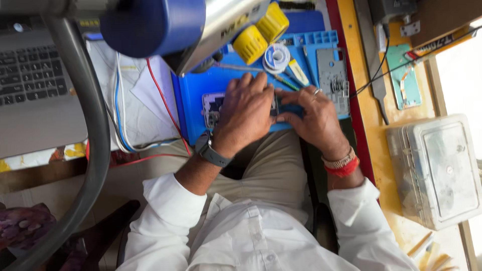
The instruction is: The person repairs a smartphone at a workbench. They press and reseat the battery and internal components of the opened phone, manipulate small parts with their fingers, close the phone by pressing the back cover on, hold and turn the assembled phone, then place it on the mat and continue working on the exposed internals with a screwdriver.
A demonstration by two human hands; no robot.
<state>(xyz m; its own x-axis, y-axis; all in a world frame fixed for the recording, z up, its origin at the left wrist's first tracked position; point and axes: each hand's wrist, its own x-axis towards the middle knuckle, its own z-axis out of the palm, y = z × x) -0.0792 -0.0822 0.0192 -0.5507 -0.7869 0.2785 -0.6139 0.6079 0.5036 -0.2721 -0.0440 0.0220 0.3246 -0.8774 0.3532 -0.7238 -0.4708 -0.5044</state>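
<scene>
Both hands close on one opened phone (213,108) lying on the blue work mat (196,88). The left hand (246,113) lies flat over it, fingers together, pressing it down; the right hand (314,118) curls at its edge, pinching something too small to make out. The phone looks mid-repair: its back is off and nothing is refitted. Around it lie two yellow knobs (261,32), one solder spool (276,57), one grey phone frame (334,75), one laptop (35,85) and one clear plastic box (442,170).

The left hand (244,113) covers most of the opened phone (213,107) beneath it; its fingertips' grip cannot be told; left of it, the laptop (35,85) is cut by the frame edge; above, the blue microscope head (165,22) is blurred.
</scene>
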